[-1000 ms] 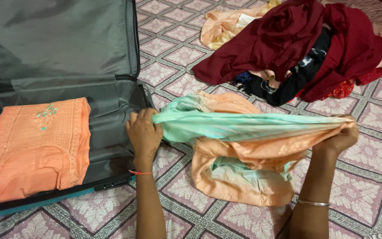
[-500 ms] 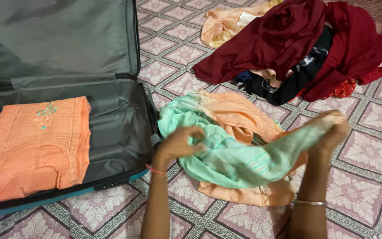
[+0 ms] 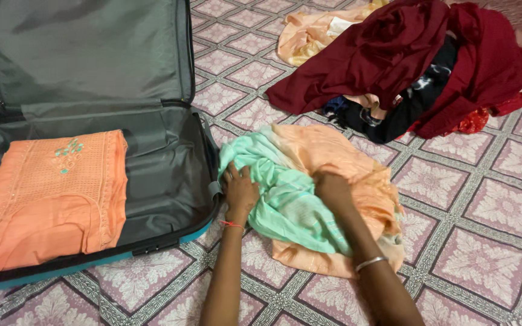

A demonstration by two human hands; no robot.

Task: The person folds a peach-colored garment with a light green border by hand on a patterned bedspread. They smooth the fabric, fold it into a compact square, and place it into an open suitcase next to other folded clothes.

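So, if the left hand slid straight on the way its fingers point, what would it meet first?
The left hand rests on the mint-green cloth, fingers pointing up the frame. More of that bunched cloth lies directly ahead; beyond it the patterned pink bedspread looks free. The open grey suitcase's edge sits just beside that line, though depth is unclear.

1 head-worn camera looks steeply down and forward from close above the person's forearms, facing the patterned pink bedspread [image 3: 472, 211]; the open grey suitcase [image 3: 152, 157] fills the left, the dark red clothes heap [image 3: 430, 54] the far right.
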